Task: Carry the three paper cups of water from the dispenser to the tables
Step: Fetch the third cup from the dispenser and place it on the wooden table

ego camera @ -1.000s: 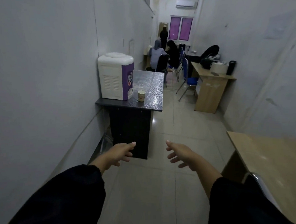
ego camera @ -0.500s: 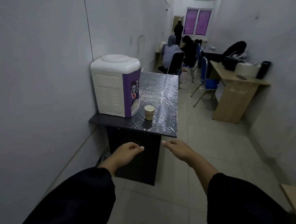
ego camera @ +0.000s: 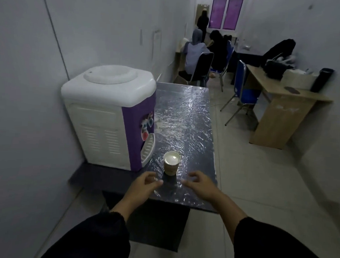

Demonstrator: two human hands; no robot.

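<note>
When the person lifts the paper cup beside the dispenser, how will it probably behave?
The paper cup looks filled close to its rim, so it would likely spill if tilted or jerked. Its thin paper wall probably dents under a hard squeeze. The plastic-covered table looks glossy, perhaps wet, so the cup may slide if nudged.

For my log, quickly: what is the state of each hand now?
Left hand: open, empty, just short of the paper cup.
Right hand: open, fingers curled, empty, not touching the cup.

Paper cup (ego camera: 171,165) on glossy, wrinkled plastic-wrapped table (ego camera: 187,118); plastic dispenser (ego camera: 109,113).
</note>
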